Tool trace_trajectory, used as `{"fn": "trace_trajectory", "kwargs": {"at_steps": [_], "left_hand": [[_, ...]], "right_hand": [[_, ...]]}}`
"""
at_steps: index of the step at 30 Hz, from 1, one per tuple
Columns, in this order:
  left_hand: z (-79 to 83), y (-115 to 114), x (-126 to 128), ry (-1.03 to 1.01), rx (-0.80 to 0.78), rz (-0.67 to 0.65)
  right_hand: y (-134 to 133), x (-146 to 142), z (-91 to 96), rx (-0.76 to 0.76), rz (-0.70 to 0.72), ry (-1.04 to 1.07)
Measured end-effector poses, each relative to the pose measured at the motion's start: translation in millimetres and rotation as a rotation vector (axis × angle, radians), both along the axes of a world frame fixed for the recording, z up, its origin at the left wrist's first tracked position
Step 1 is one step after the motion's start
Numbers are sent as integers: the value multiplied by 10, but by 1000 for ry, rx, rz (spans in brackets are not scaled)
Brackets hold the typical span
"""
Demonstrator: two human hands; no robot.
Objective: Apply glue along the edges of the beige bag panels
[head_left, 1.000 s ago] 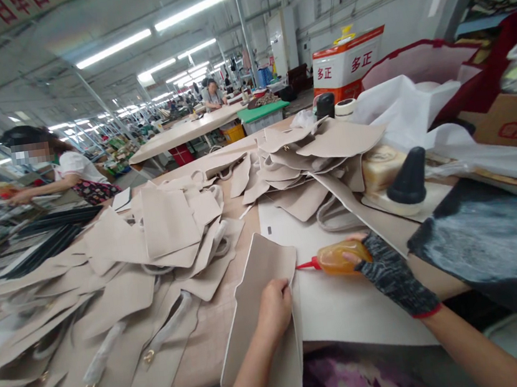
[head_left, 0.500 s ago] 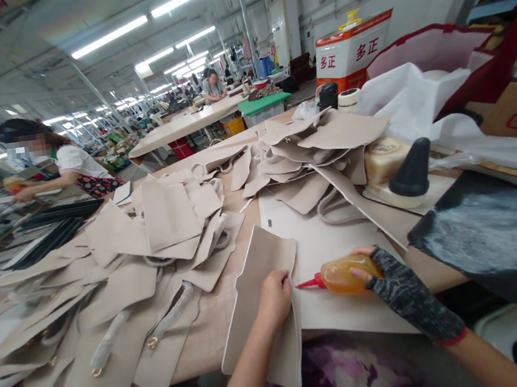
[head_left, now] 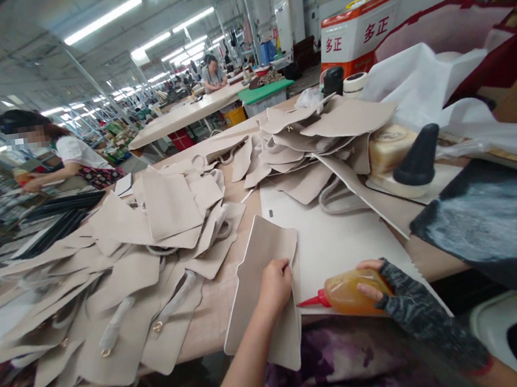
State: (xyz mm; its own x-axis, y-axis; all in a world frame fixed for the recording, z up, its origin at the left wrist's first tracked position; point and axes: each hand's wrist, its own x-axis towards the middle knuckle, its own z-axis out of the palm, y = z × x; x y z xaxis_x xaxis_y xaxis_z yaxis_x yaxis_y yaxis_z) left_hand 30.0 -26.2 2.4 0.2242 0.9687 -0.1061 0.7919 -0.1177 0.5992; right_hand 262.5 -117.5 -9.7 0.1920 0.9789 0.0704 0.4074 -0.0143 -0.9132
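Note:
My left hand point(head_left: 276, 284) is closed on the right edge of a beige leather panel point(head_left: 246, 289), which it holds tilted at the table's front edge. In my right hand point(head_left: 370, 280), which wears a dark knitted fingerless sleeve, lies an amber squeeze bottle point(head_left: 343, 293) with a red nozzle. The bottle is on its side, and its tip points left at the panel's right edge, just below my left fingers. A white sheet point(head_left: 334, 234) lies under and behind the bottle. Whether the tip touches the panel, I cannot tell.
Beige bag pieces with handles point(head_left: 171, 210) cover the left of the table; another pile point(head_left: 304, 144) lies at the back. A black cone-shaped tool point(head_left: 417, 158), a black board with whitish smears point(head_left: 497, 214) and a red-white tin point(head_left: 359, 33) stand right. A co-worker point(head_left: 64, 148) works at left.
The bottle's tip has moved down along the panel's right edge, towards me. My left hand still grips the panel. The whole view has shifted slightly.

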Motion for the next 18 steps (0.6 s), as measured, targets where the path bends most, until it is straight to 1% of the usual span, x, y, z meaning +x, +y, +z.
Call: {"fn": "trace_trajectory", "kwargs": {"at_steps": [4, 10, 14, 18], "left_hand": [[4, -1, 4, 2, 15, -7], [-7, 3, 2, -4, 20, -5], [-19, 1, -1, -20, 5, 7], [-24, -8, 3, -36, 9, 15]], "right_hand": [[-100, -50, 23, -35, -5, 40], [-240, -94, 57, -33, -8, 68], [-331, -140, 101, -76, 6, 92], [-334, -164, 99, -129, -2, 171]]}}
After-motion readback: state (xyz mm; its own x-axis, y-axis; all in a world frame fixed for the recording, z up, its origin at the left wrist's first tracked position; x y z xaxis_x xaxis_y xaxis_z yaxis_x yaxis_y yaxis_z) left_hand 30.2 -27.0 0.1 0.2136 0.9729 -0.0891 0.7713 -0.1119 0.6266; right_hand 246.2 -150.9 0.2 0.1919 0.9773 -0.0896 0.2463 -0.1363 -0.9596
